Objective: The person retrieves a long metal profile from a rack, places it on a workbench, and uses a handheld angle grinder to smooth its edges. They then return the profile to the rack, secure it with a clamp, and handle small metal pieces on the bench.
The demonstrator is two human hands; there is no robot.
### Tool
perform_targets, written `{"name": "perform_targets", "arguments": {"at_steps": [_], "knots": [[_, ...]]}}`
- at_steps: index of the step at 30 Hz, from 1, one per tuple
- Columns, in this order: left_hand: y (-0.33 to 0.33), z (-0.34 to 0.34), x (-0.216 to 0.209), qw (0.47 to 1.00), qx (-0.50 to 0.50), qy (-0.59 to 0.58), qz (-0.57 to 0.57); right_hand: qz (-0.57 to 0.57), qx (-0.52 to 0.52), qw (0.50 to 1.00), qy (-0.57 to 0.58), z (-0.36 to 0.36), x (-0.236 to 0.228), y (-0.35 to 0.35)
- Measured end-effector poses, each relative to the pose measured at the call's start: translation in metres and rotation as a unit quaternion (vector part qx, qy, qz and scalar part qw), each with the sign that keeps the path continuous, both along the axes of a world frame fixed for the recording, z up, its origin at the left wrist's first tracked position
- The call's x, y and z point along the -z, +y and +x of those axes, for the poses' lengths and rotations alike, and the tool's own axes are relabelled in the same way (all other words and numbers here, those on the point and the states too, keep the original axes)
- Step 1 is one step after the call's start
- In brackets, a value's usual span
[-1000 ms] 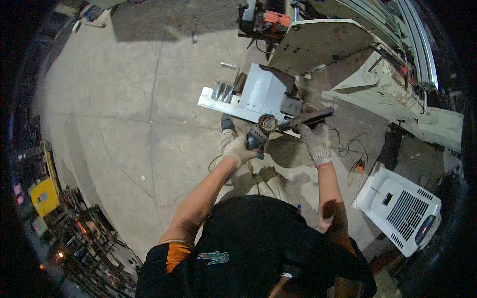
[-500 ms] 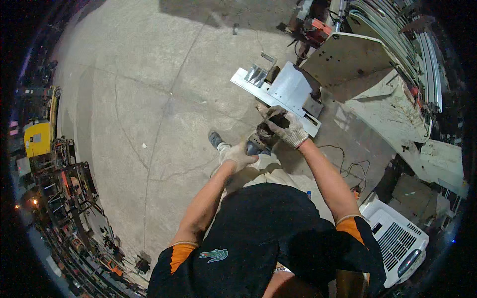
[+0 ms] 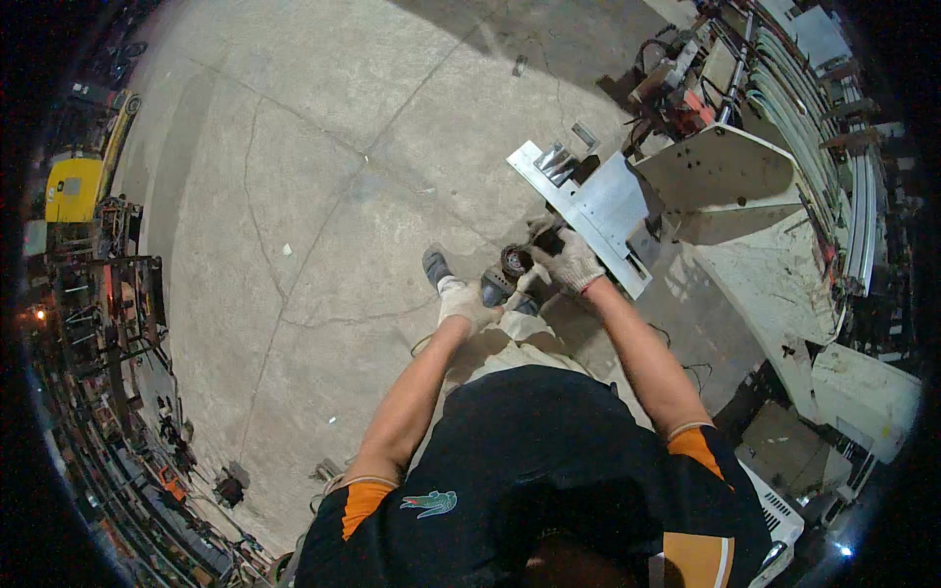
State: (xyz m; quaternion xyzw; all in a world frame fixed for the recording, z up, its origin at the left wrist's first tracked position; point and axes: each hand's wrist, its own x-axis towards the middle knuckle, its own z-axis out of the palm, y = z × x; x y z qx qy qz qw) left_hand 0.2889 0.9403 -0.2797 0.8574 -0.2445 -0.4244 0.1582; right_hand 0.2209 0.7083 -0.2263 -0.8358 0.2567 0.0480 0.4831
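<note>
My right hand (image 3: 569, 263), in a pale knit glove, is closed on a dark round-headed tool (image 3: 515, 260) that looks like an angle grinder; the hand hides most of its body. The tool is just left of a white metal workpiece (image 3: 600, 208) with a flat plate and brackets, low over the floor. My left hand (image 3: 472, 312), gloved too, is curled nearer to me, below and left of the tool's head. What its fingers hold, if anything, is hidden. Between my hands shows my dark shoe (image 3: 496, 287); the other shoe (image 3: 437, 262) is farther left.
Large cream sheet-metal panels (image 3: 774, 260) stand on the right, with long metal strips (image 3: 809, 127) behind. Racks of dark parts (image 3: 127, 314) and a yellow machine (image 3: 74, 189) line the left. A white slatted cover (image 3: 779, 519) is at the lower right. The concrete floor (image 3: 323, 167) is cracked.
My view has turned, so the workpiece and panels sit farther right in the picture. The tool's round head is slightly farther left of my right hand. Both hands stay low beside the workpiece.
</note>
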Motion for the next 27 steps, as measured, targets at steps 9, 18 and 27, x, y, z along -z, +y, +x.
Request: {"name": "perform_targets", "arguments": {"at_steps": [9,18,27], "knots": [[0.006,-0.005,0.002,0.999,-0.002,-0.041,-0.015,0.104,0.0,0.995,-0.011,0.013,0.004,-0.021],[-0.018,-0.008,-0.005,0.998,0.036,-0.017,0.045,0.083,0.012,0.994,0.072,-0.008,-0.001,-0.036],[-0.037,-0.017,-0.007,0.997,0.038,-0.048,0.037,0.01,0.023,0.998,0.058,-0.025,-0.003,-0.049]]}}
